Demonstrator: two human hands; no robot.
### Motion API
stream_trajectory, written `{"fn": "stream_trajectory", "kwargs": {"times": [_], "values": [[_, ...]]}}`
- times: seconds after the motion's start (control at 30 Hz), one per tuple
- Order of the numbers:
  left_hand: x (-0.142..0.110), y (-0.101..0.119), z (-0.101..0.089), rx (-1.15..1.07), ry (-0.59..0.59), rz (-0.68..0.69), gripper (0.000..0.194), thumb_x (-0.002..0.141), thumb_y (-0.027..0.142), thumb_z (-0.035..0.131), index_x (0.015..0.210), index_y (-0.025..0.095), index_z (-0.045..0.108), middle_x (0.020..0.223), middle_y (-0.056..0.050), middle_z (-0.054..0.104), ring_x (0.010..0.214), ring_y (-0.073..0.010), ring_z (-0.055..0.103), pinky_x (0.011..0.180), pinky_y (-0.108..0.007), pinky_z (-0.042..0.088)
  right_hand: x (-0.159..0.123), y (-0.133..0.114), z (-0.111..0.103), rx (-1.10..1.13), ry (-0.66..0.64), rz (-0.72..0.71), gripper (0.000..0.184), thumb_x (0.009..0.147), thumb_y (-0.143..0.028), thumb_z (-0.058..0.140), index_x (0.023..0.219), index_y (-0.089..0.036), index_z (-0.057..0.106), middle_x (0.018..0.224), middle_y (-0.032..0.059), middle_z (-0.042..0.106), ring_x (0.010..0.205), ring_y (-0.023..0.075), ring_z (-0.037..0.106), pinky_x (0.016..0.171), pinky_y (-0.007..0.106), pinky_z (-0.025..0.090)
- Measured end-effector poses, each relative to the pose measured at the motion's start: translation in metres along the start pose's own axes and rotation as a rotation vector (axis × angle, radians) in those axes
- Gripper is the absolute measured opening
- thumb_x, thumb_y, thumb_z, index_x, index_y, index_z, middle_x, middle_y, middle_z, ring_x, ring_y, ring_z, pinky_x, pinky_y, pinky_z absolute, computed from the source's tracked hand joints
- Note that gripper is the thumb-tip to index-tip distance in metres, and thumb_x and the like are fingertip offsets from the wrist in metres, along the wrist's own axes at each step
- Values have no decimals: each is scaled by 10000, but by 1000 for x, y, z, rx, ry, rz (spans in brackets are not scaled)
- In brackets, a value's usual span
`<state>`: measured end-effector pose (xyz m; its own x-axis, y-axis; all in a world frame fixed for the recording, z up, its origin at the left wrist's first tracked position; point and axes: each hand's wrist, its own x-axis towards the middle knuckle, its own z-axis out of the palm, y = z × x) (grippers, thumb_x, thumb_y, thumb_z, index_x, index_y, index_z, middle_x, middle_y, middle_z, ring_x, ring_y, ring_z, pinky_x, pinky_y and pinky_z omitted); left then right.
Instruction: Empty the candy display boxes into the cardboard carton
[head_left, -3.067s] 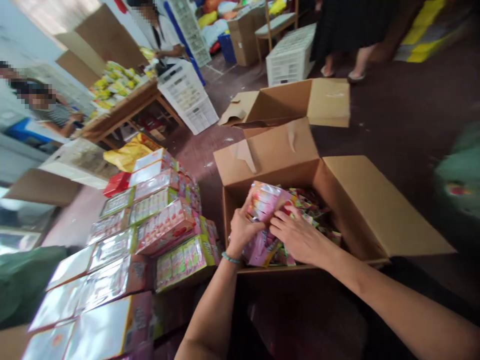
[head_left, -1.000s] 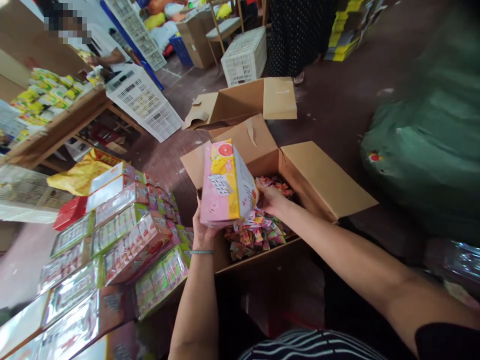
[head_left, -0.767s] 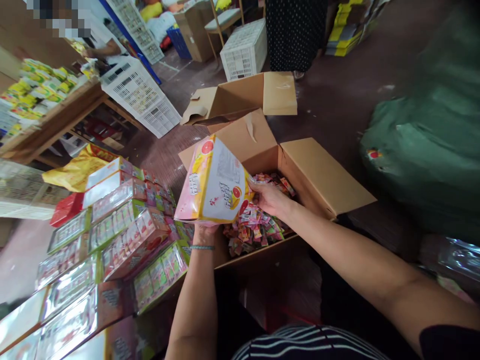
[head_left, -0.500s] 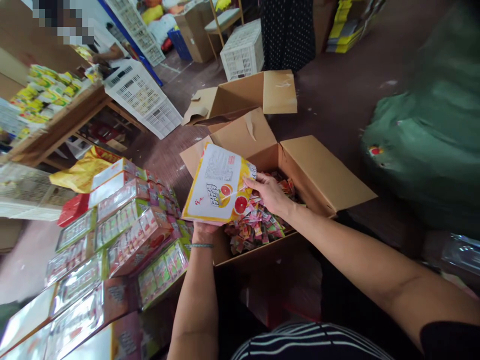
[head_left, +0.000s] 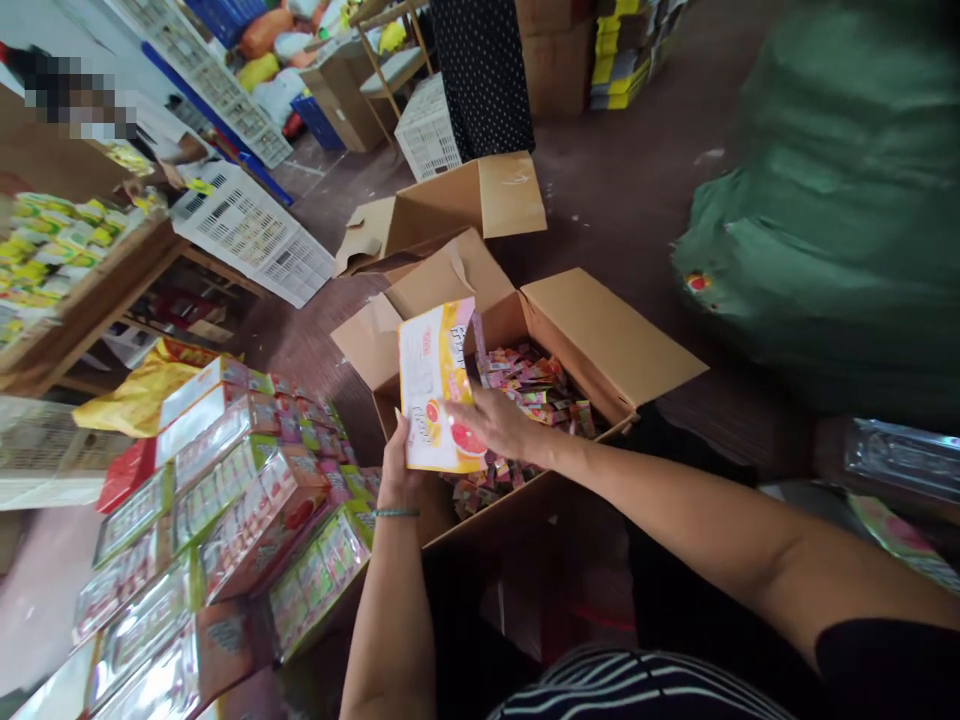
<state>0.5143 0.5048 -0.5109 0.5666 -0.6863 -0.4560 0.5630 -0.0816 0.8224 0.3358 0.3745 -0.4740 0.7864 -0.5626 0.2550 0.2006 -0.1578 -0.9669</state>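
Note:
I hold a pink and yellow printed box [head_left: 435, 380] upright over an open cardboard carton [head_left: 600, 340]. My left hand [head_left: 396, 470] grips its lower left edge from below. My right hand [head_left: 495, 422] lies across its lower front face, fingers closed on it. The carton is full of small pink and green sachets [head_left: 532, 385]. Its flaps stand open at the back and to the right.
Stacked display boxes [head_left: 247, 480] of the same sweets lie to my left. A second open carton [head_left: 450, 205] sits behind the first. White plastic crates [head_left: 247, 230], a wooden table [head_left: 90, 300] with yellow packs and a green sack [head_left: 825, 220] stand around. Other people work at the back.
The box came up out of the carton, was turned over in both hands, and now stands upright lower down. My right hand has moved from its edge onto its front face.

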Motion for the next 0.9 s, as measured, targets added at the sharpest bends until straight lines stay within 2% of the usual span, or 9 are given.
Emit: {"fn": "stream_trajectory", "kwargs": {"times": [0.1,0.17,0.23,0.33,0.43,0.53,0.67,0.8,0.9], "values": [[6,3,6,-135,32,33,404,993,488,634,1101,121,762,1071,-156,811,1017,-302,786,996,-415,616,-14,-5,10,-351,-341,-250,498,1003,-634,639,1251,-210,721,1265,132,716,1232,328,625,1079,473,462],[7,7,5,-148,33,26,369,979,449,664,1106,117,763,1078,-155,810,1024,-297,786,1021,-404,602,-22,-6,16,-548,-426,-382,602,898,-580,808,1361,-214,693,1399,154,655,1386,366,515,1183,529,363],[7,10,2,-122,45,3,346,951,407,701,1117,110,765,1069,-164,810,1061,-324,778,1067,-440,581,-28,-5,20,-666,-417,-421,703,839,-528,880,1433,-225,657,1465,157,612,1455,387,436,1232,563,288],[6,13,0,-88,78,3,302,911,329,721,1122,116,765,1075,-164,811,1189,-371,729,1122,-493,550,-29,3,20,-763,-331,-370,709,834,-492,883,1454,-239,647,1472,144,611,1464,420,400,1239,623,252],[6,19,-3,-27,114,-1,271,840,247,743,1078,118,762,1062,-154,815,1202,-387,720,1082,-492,586,-22,18,10,-900,-241,-218,573,892,-391,809,1418,-209,678,1432,168,634,1436,430,418,1230,645,264],[7,26,-9,86,140,-10,291,797,195,748,1067,89,757,992,-148,820,1061,-371,775,972,-441,648,-14,36,-10,-1101,-185,-7,428,879,-209,701,1303,-177,755,1352,209,671,1468,476,359,1193,702,265],[8,35,-20,113,259,-16,350,863,178,689,1194,76,738,951,-135,823,952,-336,801,912,-399,669,-7,44,-36,-1255,-197,198,418,859,-112,592,1233,-55,768,1470,302,553,1469,535,318,1104,724,330],[5,41,-22,-37,219,-13,453,1004,281,561,1405,88,642,1061,-148,817,1029,-322,790,1015,-445,626,-2,28,-41,-1132,-213,63,550,941,-75,473,1474,-82,605,1581,254,457,1432,450,412,1073,627,399],[4,40,-20,-83,155,-46,487,1048,323,500,1447,65,603,1111,-168,806,1053,-305,786,1059,-448,598,5,15,-34,-952,-203,-147,522,1008,-90,446,1506,-170,582,1529,166,542,1384,355,482,1129,551,370]]}}
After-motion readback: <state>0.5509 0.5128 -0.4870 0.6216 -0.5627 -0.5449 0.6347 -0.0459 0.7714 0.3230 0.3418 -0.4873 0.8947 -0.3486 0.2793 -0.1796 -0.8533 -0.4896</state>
